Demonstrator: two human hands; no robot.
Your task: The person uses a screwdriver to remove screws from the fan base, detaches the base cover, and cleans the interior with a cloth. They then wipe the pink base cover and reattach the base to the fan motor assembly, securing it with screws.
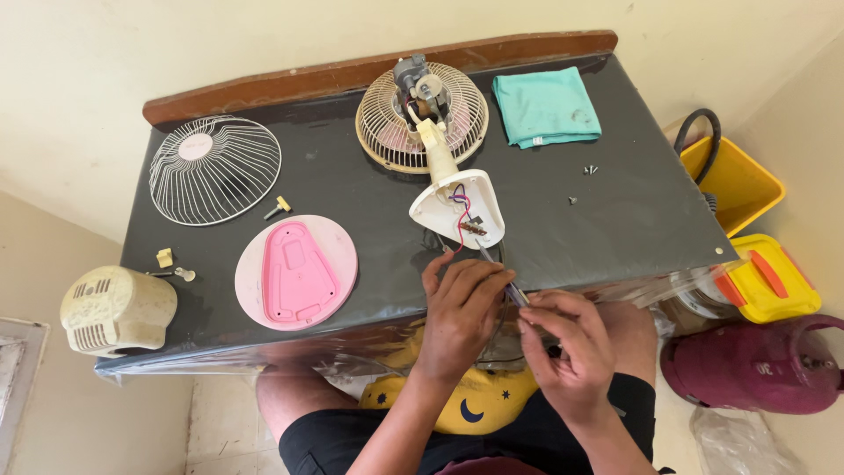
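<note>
Both hands work at the near edge of the black-topped counter (615, 220). The left hand (462, 308) is curled, its fingertips closed around the upper part of a thin metal-shafted tool (514, 292). The right hand (567, 347) is closed on the lower part of the same tool, just beside the left hand.

The tool's shaft points up toward the white teardrop-shaped plastic fan base (459, 209), which lies open side up just beyond the hands. Red and purple wires (461, 222) show inside the fan base.

Left of the fan base lies a round pink plastic base cover (296, 271). Farther left, at the counter's corner, sits a cream plastic motor housing (116, 310) with vent slots.

Beyond the fan base, joined to it by a cream neck, lies the cream rear fan guard (422, 119) with the bare motor at its centre. Right of that guard lies a folded teal cloth (545, 105). Far left of it rests a white wire front fan guard (214, 169).
</note>
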